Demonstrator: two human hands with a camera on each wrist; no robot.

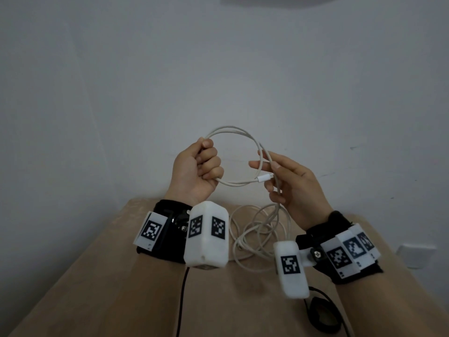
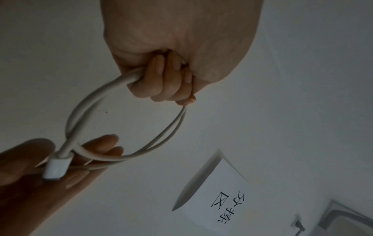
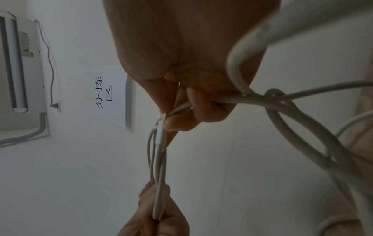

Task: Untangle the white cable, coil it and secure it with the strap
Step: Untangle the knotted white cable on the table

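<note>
A round two-turn loop of the white cable (image 1: 233, 132) is held up in the air in front of the wall. My left hand (image 1: 204, 166) is a fist gripping the loop's left side (image 2: 113, 86). My right hand (image 1: 284, 178) holds the right side, fingers curled round the strands, with the white plug end (image 1: 264, 178) lying across them (image 2: 55, 169). The remaining cable (image 1: 257, 234) hangs from the right hand and lies in tangled loops on the table. In the right wrist view the strands (image 3: 286, 102) cross close to the camera. No strap shows.
The tan table (image 1: 121, 276) stands against a grey-white wall. A black cord (image 1: 181, 300) and a black coil (image 1: 323, 314) lie at the table's near edge. A paper sign (image 2: 218, 196) hangs on the wall, and a wall socket (image 1: 414, 255) sits at the right.
</note>
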